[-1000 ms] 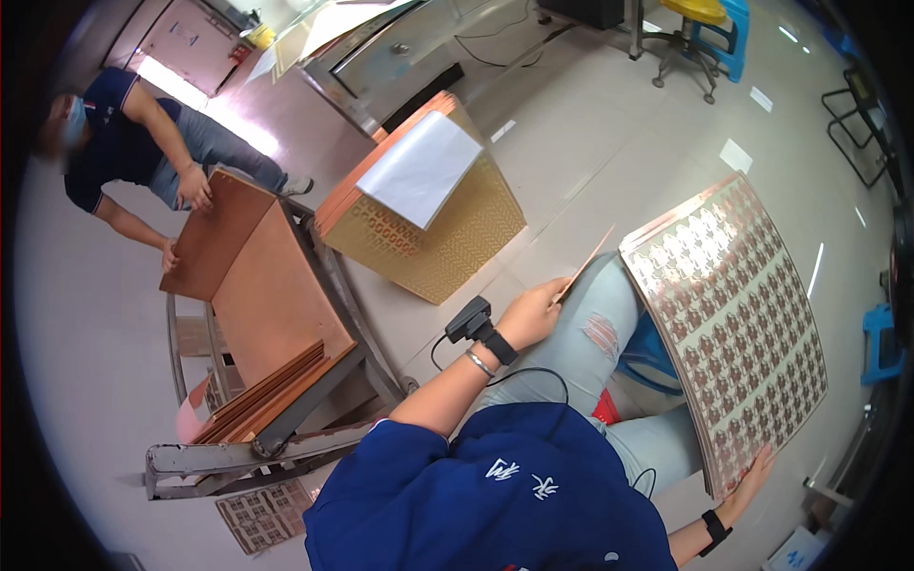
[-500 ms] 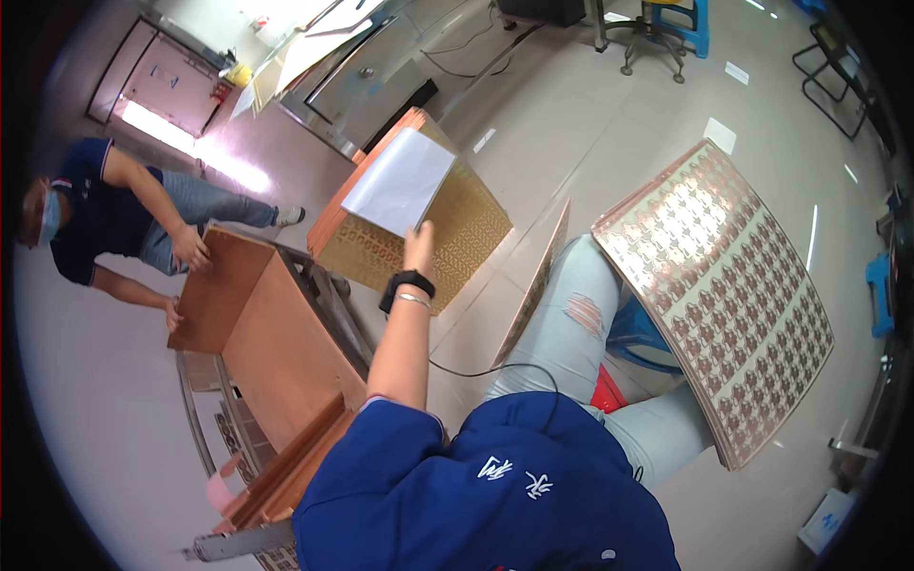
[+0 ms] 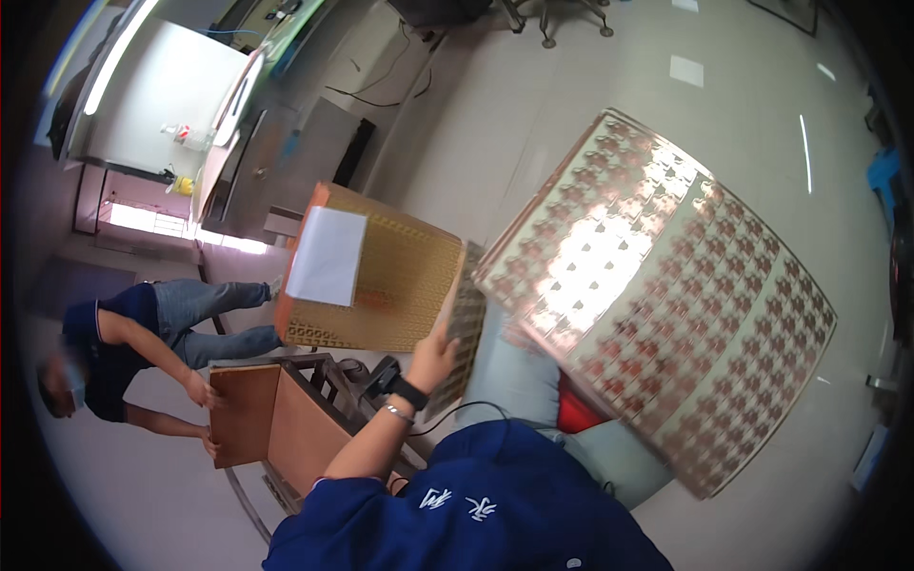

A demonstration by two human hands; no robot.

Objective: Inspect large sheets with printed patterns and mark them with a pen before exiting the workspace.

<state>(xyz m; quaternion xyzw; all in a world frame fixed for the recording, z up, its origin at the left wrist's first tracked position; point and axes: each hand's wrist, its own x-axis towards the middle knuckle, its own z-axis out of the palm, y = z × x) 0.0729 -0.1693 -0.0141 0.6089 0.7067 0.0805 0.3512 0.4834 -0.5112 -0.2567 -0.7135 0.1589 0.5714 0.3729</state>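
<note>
My left hand [image 3: 433, 364], with a black band on its wrist, is closed at the edge of a thin patterned panel [image 3: 466, 328] that stands upright beside my left leg. The fingertips are partly hidden by the panel. A large stack of copper-patterned panels [image 3: 657, 381] rests across my lap to the right, its top sheet shining. My right hand does not show. Just beyond my left hand stands a stack of gold-patterned panels [image 3: 409, 271] with a white sheet of paper [image 3: 327, 257] on its face.
At the left, another person [image 3: 129, 324] holds a brown copper-coloured board [image 3: 246, 409] with both hands at a metal rack [image 3: 319, 376]. Desks and a grey cabinet [image 3: 319, 143] stand at the upper left. A black cable [image 3: 457, 404] runs near my left wrist. Chair legs [image 3: 562, 19] show at the top.
My left hand has moved from the white paper on the gold-patterned stack to the upright panel's edge beside my leg. My view has turned, shifting the surroundings.
</note>
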